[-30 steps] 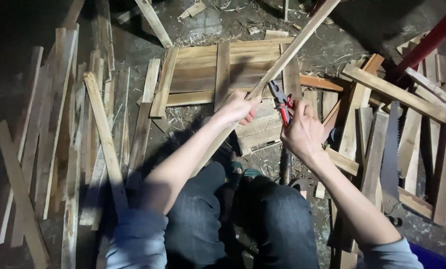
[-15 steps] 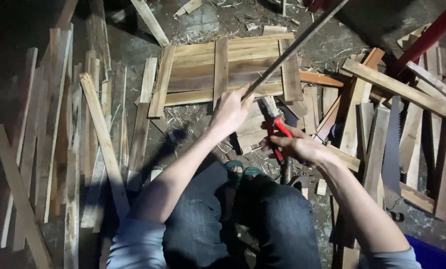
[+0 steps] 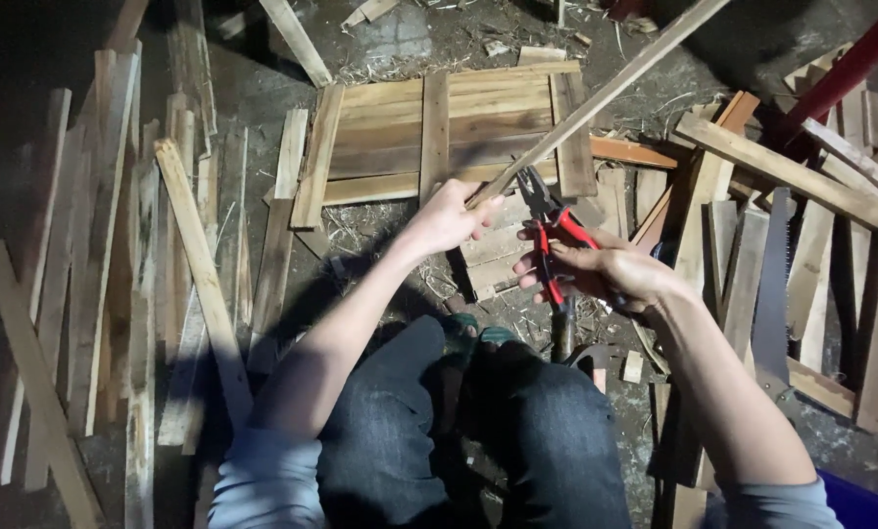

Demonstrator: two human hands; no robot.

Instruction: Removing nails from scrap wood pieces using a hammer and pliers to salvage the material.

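My left hand (image 3: 449, 217) grips the near end of a long thin wooden slat (image 3: 606, 93) that slants up and away to the top right. My right hand (image 3: 610, 269) holds red-handled pliers (image 3: 549, 227), their dark jaws pointing up toward the slat's held end, just right of my left hand. Whether the jaws touch the wood I cannot tell. Both hands hover above my knees in dark jeans (image 3: 478, 431) and a small block of boards on the ground.
A flat panel of nailed boards (image 3: 400, 137) lies ahead on the dirt. Loose slats are piled at the left (image 3: 184, 255) and right (image 3: 782, 167). A hand saw (image 3: 772, 284) lies among the right boards. A red bar (image 3: 851, 59) crosses the top right corner.
My right hand dropped low with the pliers, then rose again toward the slat's end. The left hand kept its hold on the slat, which shifted only slightly.
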